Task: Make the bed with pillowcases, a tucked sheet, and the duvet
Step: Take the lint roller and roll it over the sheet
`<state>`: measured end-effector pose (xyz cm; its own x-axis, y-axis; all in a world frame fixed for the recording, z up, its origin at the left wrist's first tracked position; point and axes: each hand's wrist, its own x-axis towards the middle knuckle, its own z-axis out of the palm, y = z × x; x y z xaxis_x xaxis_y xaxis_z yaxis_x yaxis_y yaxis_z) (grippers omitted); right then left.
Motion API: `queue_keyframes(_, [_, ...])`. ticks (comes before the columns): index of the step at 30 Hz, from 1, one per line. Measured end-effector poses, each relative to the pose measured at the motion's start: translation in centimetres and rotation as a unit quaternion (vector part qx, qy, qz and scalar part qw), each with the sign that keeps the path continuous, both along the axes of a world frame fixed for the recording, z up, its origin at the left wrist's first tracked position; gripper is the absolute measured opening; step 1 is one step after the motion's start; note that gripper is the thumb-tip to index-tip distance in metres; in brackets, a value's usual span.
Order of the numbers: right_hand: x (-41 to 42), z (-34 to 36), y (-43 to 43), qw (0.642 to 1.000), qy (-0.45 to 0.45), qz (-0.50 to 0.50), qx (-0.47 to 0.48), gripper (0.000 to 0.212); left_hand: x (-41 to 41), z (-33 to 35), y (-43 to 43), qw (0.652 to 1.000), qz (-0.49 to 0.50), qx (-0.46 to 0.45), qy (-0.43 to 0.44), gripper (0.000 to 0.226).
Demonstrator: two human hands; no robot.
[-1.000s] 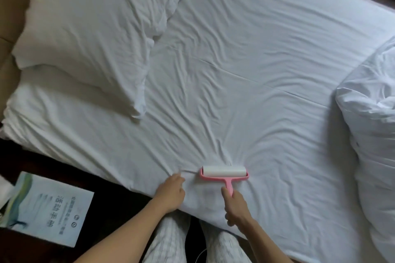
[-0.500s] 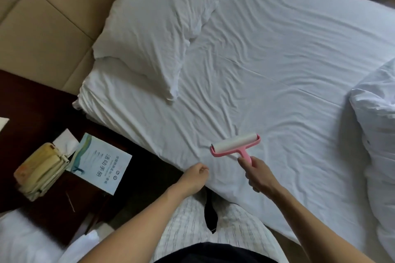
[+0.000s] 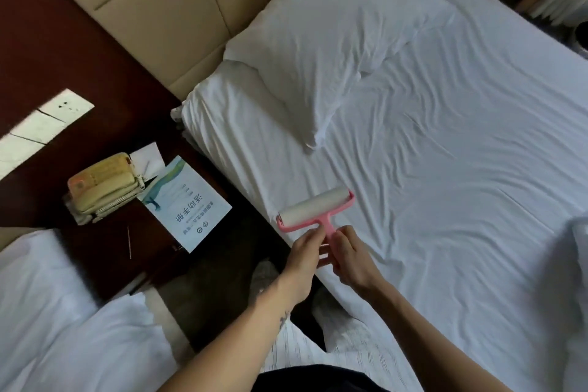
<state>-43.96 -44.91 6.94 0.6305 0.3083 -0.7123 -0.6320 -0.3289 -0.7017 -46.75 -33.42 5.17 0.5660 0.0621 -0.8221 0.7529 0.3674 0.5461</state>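
A wrinkled white sheet (image 3: 445,169) covers the mattress. A white cased pillow (image 3: 327,51) lies at the head of the bed against the tan headboard. Above the bed's near edge I hold a pink lint roller (image 3: 315,210) with a white roll. My right hand (image 3: 350,258) grips its pink handle. My left hand (image 3: 302,258) has closed its fingers on the same handle just below the roll frame. A bit of white duvet (image 3: 580,232) shows at the right edge.
A dark wooden nightstand (image 3: 63,57) stands left of the bed with a beige telephone (image 3: 101,188), a printed booklet (image 3: 187,204) and a wall socket plate (image 3: 66,105). More white bedding (image 3: 63,328) lies at the lower left. My legs stand between the bed and the nightstand.
The roller has been lifted off the sheet and turned toward the left. My left hand left the sheet and came onto the handle. The view swung left to take in the nightstand.
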Motion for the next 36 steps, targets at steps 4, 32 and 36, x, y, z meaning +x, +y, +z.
queue_keyframes(4, [0.5,-0.7,4.4,0.999,0.000,0.054,-0.005,0.032,-1.1,-1.2,4.0,0.998,0.058,0.017,-0.012,0.024])
queue_keyframes(32, [2.4,-20.0,31.7,0.910,0.067,0.347,-0.215,0.026,-1.6,-24.2,38.1,0.953,0.204,0.134,0.181,0.016])
queue_keyframes(36, [1.1,-20.7,32.2,0.911,0.067,0.344,-0.218,0.034,-1.6,-25.0,39.3,0.945,0.209,0.155,0.199,0.020])
